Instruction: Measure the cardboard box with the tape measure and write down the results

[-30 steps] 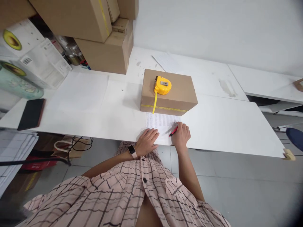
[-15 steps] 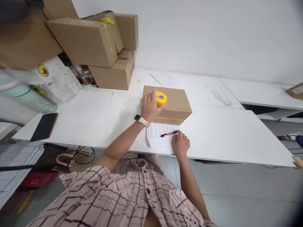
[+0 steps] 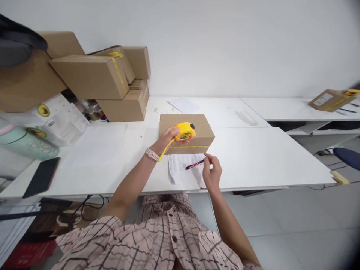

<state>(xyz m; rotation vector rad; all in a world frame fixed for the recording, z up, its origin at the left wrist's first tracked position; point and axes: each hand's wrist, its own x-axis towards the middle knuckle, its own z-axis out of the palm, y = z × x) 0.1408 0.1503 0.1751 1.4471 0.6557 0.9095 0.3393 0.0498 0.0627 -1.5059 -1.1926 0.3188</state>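
My left hand (image 3: 168, 138), with a pale watch band at the wrist, grips a yellow tape measure (image 3: 184, 132) from below. A yellow wrist strap hangs down from the tape measure along the wrist. Both are over the near left part of a closed brown cardboard box (image 3: 194, 125), which has yellow tape along its front. My right hand (image 3: 213, 174) is beside the printed sheets (image 3: 176, 174), its fingers curled together and nothing visible in them. Close to its fingertips, a red and black pen (image 3: 194, 165) lies on the sheets.
Stacked cardboard boxes (image 3: 90, 77), white avocado-print boxes (image 3: 66, 123), a mint bottle (image 3: 33, 140) and a dark phone (image 3: 42, 176) are at the left. Another sheet (image 3: 184, 105) lies behind the box. A smaller taped box (image 3: 330, 100) sits far right; the white table's (image 3: 253, 161) front edge is near my body.
My left hand has turned over and lifted the tape measure, and its strap now shows. My right hand has risen slightly off the pen's end. The camera view has tilted up and right.
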